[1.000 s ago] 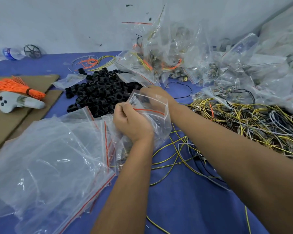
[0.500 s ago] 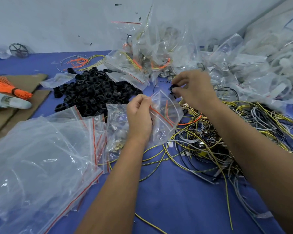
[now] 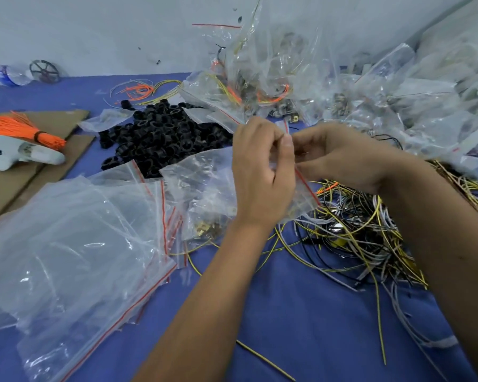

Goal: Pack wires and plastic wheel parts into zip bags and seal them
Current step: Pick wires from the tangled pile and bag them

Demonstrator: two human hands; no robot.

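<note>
While the blue table cover [image 3: 301, 312] is lying buried under clutter, the empty zip bags [image 3: 75, 244] are spreading at eight o'clock, the tangled wires [image 3: 356, 224] at three, the black wheel parts [image 3: 163, 139] at eleven. The risk, I judge: fingers slipping off slick film, leaving the seal gaping. The left hand [image 3: 260, 172] and right hand [image 3: 334, 155] are meeting at center, both pinching the small zip bag [image 3: 304, 188] along its red strip.

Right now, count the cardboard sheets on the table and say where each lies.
2: a far sheet at the left edge, and a near sheet overlapping it, under the white controller. More may be hidden.
</note>
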